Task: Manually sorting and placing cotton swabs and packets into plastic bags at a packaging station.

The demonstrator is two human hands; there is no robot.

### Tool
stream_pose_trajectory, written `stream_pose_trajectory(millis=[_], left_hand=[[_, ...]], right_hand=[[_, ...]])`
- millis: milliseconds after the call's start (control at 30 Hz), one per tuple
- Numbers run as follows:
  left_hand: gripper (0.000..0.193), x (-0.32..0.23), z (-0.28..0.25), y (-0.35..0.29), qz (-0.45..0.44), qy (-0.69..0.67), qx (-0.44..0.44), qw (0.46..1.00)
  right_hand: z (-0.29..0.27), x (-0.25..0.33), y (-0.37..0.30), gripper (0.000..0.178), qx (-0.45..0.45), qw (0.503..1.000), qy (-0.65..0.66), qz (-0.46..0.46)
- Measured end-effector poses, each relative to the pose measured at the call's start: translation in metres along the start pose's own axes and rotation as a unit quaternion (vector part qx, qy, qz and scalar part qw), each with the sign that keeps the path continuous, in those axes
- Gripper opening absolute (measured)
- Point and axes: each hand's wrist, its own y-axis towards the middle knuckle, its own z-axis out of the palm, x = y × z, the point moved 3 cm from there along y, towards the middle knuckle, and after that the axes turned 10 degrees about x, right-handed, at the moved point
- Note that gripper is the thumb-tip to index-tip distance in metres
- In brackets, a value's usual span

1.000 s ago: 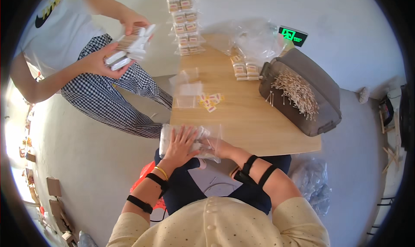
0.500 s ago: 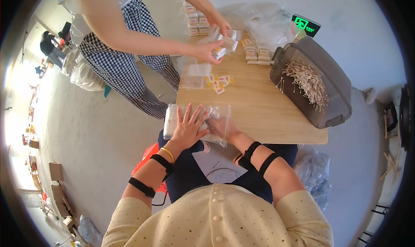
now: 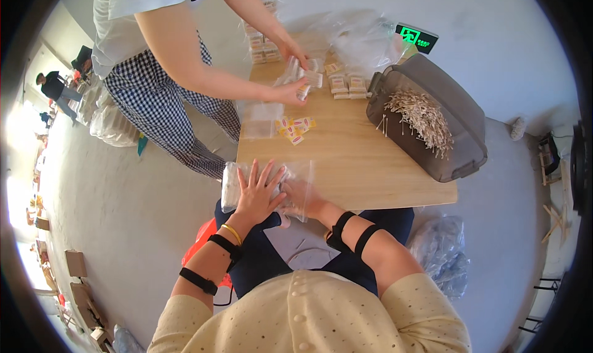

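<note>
Here the clear plastic bag [image 3: 231, 191] is lying at the near left corner of the surface [image 3: 364, 164], white contents bulging at its left end, the loose film of its mouth facing right. The left hand [image 3: 256, 194] is resting flat across it, fingers spread wide. The right hand [image 3: 299, 194] is sitting at the mouth, fingers behind film; whether they are gripping anything, I can't tell. This bag is looking light and soft, its film probably slippery and prone to creasing; the filled end is seeming the better place to hold, with a pinch on the mouth's rim. Just beyond, yellow-and-white cards [image 3: 295, 129] are lying loose, flat clear bags [image 3: 259, 119] beside them. Farther out, a co-worker's hand [image 3: 290, 94] is holding small packs [image 3: 313, 80], near more packs [image 3: 348, 85], while swabs [image 3: 423, 121] are heaping inside the grey bin [image 3: 464, 96].
</note>
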Motion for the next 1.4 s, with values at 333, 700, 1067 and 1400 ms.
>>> stream_pose_trajectory(millis=[333, 700, 1067, 1400], left_hand=[[0.063, 0.004, 0.006, -0.001, 0.007, -0.004, -0.02, 1.0], [0.071, -0.006, 0.002, 0.001, -0.018, -0.017, -0.009, 1.0], [0.068, -0.016, 0.002, 0.009, -0.039, -0.037, -0.016, 0.998], [0.064, -0.021, 0.001, 0.035, -0.056, -0.069, -0.004, 0.996]], right_hand=[[0.01, 0.004, 0.008, 0.053, 0.013, 0.999, -0.045, 0.017], [-0.016, -0.019, -0.002, 0.052, -0.073, 0.985, 0.077, 0.134], [-0.014, -0.019, -0.002, 0.071, -0.081, 0.983, 0.146, 0.072], [-0.04, -0.055, 0.014, 0.032, 0.073, 0.978, 0.177, 0.088]])
